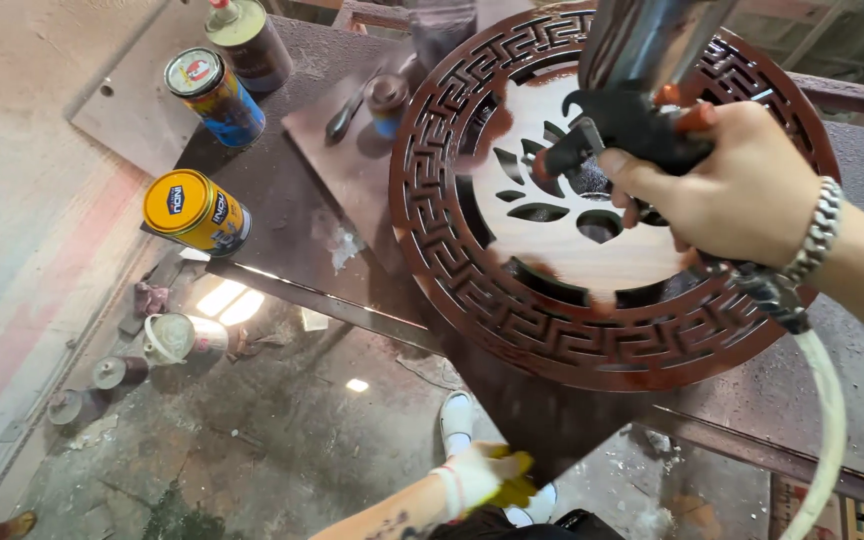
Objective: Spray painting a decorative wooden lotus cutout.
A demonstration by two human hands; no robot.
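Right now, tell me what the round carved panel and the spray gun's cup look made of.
Round carved panel: likely wood, pale bare centre, rim coated glossy reddish-brown. Spray gun's cup, above the right hand: seemingly polished metal, mirror-like reflections.

The right hand [727, 185] reaches in from the right, above the round carved panel [512, 290], fingers curled tight around a spray gun [627, 125]. The left hand [482, 478], gloved, hangs low below the panel, wrist bent, fingers closed loosely.

The round carved panel [562, 250] lies on the desk [292, 220], directly under the right hand [727, 185] holding the spray gun [632, 120]; three cans [195, 212] stand far left of it; the left hand [482, 478] hangs below, over the floor [252, 440].
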